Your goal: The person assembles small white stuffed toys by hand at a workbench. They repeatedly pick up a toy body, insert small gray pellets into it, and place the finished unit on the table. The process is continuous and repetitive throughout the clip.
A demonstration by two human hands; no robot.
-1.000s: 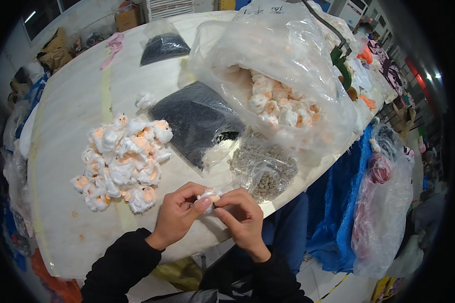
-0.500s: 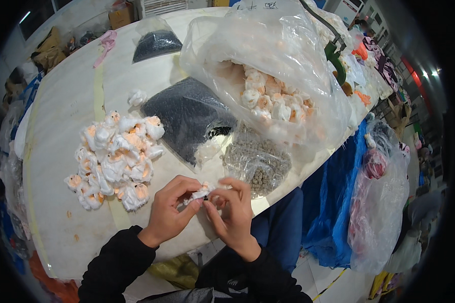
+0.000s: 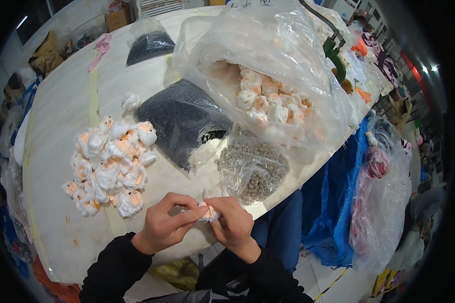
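Hands meet at the near edge of a pale bench [image 3: 60, 222], pinching one small white-and-orange fluffy piece [image 3: 209, 213] between them. The left hand [image 3: 168, 223] closes thumb and forefinger on the piece from its left side; the right hand [image 3: 233, 225] is curled and clamped on it from the right, fingertips nearly touching those of the left. The piece is held just above the bench edge and close to the body, likely so that fine finger work can be seen clearly.

Everything else is placed relative to that held piece. Just beyond it and to the left lies a loose heap of matching fluffy pieces [image 3: 110, 164], bare on the bench and within easy reach of the left hand. Directly beyond the piece sits a small clear bag of tiny grey-brown beads [image 3: 252, 166], its mouth turned toward the hands. Behind that bag lies a flat bag of dark beads [image 3: 179, 118]. Farther back and to the right, a large clear plastic sack [image 3: 273, 65] slumps open on its side, with more fluffy pieces showing inside. Another dark bag [image 3: 149, 45] rests at the far end. Right of the piece, blue sheeting [image 3: 333, 202] hangs off the bench edge.
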